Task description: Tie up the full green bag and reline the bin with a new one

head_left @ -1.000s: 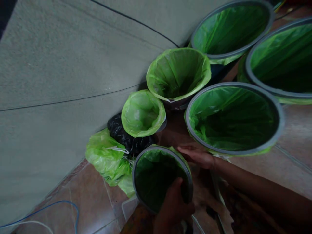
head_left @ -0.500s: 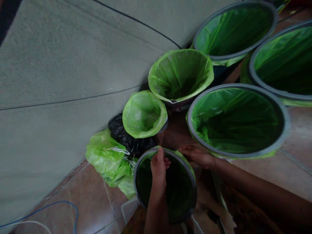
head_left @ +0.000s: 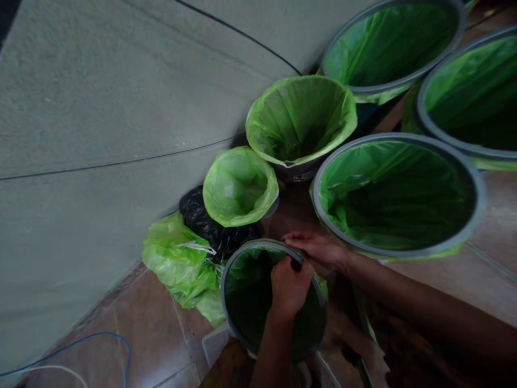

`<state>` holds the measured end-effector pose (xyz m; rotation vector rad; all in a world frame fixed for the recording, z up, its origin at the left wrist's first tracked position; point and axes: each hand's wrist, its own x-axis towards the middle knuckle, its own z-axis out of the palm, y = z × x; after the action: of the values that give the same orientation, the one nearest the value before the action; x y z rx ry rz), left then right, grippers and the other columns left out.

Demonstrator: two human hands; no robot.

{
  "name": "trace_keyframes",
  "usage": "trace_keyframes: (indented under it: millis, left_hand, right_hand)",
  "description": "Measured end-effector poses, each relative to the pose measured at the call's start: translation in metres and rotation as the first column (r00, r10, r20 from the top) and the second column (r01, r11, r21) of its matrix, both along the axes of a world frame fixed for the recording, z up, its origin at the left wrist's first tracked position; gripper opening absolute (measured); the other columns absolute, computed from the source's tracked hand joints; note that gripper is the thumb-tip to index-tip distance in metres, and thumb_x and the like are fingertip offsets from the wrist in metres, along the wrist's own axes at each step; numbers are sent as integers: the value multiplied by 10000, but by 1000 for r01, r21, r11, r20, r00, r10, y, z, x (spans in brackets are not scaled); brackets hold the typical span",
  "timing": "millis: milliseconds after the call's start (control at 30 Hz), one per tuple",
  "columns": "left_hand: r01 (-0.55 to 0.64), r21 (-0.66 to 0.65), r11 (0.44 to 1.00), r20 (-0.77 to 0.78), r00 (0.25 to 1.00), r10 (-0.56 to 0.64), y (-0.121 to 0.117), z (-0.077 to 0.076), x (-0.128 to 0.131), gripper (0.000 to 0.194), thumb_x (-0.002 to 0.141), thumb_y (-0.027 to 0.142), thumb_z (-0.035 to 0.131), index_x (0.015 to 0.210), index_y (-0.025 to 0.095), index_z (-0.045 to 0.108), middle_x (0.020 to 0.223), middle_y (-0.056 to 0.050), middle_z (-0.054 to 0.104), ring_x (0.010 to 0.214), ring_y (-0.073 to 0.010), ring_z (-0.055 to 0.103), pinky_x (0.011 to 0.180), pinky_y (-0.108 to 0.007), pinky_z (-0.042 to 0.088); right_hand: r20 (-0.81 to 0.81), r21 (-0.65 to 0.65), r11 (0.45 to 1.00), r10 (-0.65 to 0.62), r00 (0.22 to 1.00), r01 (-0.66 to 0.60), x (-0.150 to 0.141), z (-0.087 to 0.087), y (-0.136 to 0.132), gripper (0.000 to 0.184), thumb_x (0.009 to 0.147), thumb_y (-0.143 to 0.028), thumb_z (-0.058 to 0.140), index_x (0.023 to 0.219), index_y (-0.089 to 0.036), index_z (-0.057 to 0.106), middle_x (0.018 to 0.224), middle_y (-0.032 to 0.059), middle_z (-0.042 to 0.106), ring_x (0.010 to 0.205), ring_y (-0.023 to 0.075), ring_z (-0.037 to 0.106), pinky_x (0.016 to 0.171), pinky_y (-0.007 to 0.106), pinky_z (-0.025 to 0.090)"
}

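Observation:
A small round trash bin [head_left: 228,323] with a grey rim ring and a green liner bag stands in front of me at the lower middle. My left hand [head_left: 291,284] reaches over its mouth, the fingers closed on the far right part of the rim ring. Against the outside of that same stretch of rim lies my right hand [head_left: 319,249], its fingers stretched out along the bag's folded edge. Green liner shows on the bin's inner wall; its depth is dark.
Several larger lined bins, one a grey-rimmed bin [head_left: 317,205], stand to the right and behind. A small lined bin [head_left: 242,186], a black bag [head_left: 197,213] and a green plastic bag [head_left: 173,258] lie by the grey wall [head_left: 100,108]. A blue cable [head_left: 128,350] crosses the tiles.
My left hand has moved right from the middle of the bin's mouth and closed on the rim. My right hand has slid slightly left and up along the outer edge.

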<state>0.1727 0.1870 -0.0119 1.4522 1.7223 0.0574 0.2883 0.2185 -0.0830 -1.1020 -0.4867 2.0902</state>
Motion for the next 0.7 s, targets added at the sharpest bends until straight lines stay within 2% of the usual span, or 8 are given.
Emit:
trace_keyframes:
  millis: [200,300,400,500,600,667,700]
  left_hand:
    - [177,-33,984,-122,976,-180,-22,-1,-8,198,807,357,543,859,197,647,822,-72,732,799,-234,682,773,-321,471]
    - [258,-34,966,-156,953,-260,-29,-3,-7,222,797,368,549,893,195,652,860,-82,728,859,-261,682,826,-347,475]
    - [350,-1,937,-101,932,-348,-32,-2,-7,207,768,362,580,891,212,653,857,-77,713,846,-271,671,826,-363,476]
    - [394,5,919,33,919,-394,-29,2,-13,140,731,350,629,799,229,650,789,-62,691,785,-263,650,795,-357,470]
    - [386,-150,910,264,903,-339,-25,4,-32,151,698,358,694,749,222,653,744,-34,683,731,-224,621,741,-321,471]
    - [310,-280,909,413,893,-177,-22,0,-48,227,695,391,725,813,204,674,807,-33,704,758,-203,621,733,-295,478]
    - [227,-307,924,445,893,-71,-19,-4,-55,265,723,425,710,851,195,677,843,-40,709,782,-195,624,740,-285,480]
  right_hand:
    - [-64,-104,995,-3,998,-3,-1,-4,-19,435,581,-432,870,895,-187,695,766,-8,679,673,118,584,665,260,466]
    - [-65,-119,993,-20,998,12,4,2,-21,407,620,-492,844,836,-184,689,770,-17,674,694,110,583,677,242,458]
    - [-10,-123,992,-13,1000,12,11,14,-16,424,728,-595,735,797,-180,680,766,1,678,704,127,591,661,250,458]
    - [75,-77,996,-29,997,35,14,20,-10,377,722,-547,761,806,-189,679,757,0,682,674,131,587,634,251,458]
    - [72,-99,993,-54,996,61,15,18,-10,326,676,-447,814,846,-200,688,805,15,708,701,153,620,665,268,495]
    - [10,-131,990,-49,999,50,15,16,-12,312,683,-409,806,893,-204,699,892,39,731,782,182,657,734,293,527]
    - [-20,-137,990,-46,999,43,15,15,-14,307,687,-391,801,914,-208,703,929,45,736,817,192,667,764,303,536]
